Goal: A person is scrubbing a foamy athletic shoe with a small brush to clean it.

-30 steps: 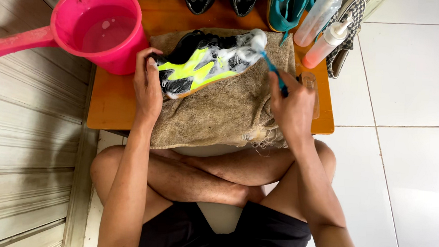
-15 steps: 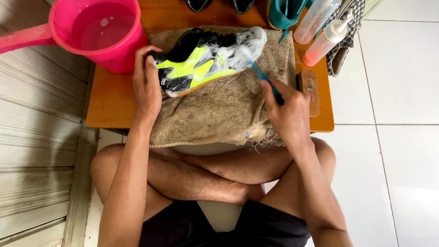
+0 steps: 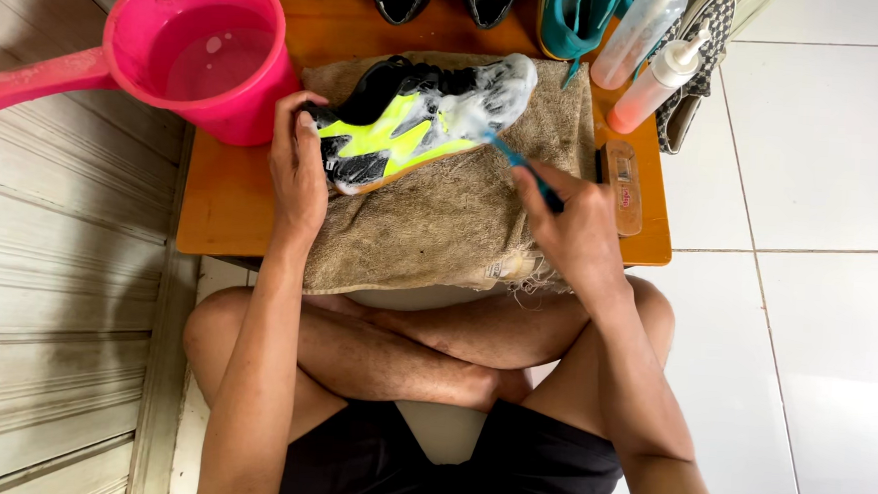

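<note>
Foam covered the toe of the black and neon-yellow shoe [image 3: 415,125], which lay on its side on a brown towel [image 3: 451,218] spread over the orange bench [image 3: 225,216]. The left hand [image 3: 298,169] had its grip closed on the shoe's heel end. The right hand [image 3: 570,229] gripped a blue brush [image 3: 509,155], its head against the soapy toe. A pink water scoop [image 3: 204,54] stood just beside the heel; two bottles [image 3: 654,53] lay near the bench's far right corner.

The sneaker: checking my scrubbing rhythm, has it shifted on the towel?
Cannot tell: the sneaker lies at about the same spot on the towel.
</note>
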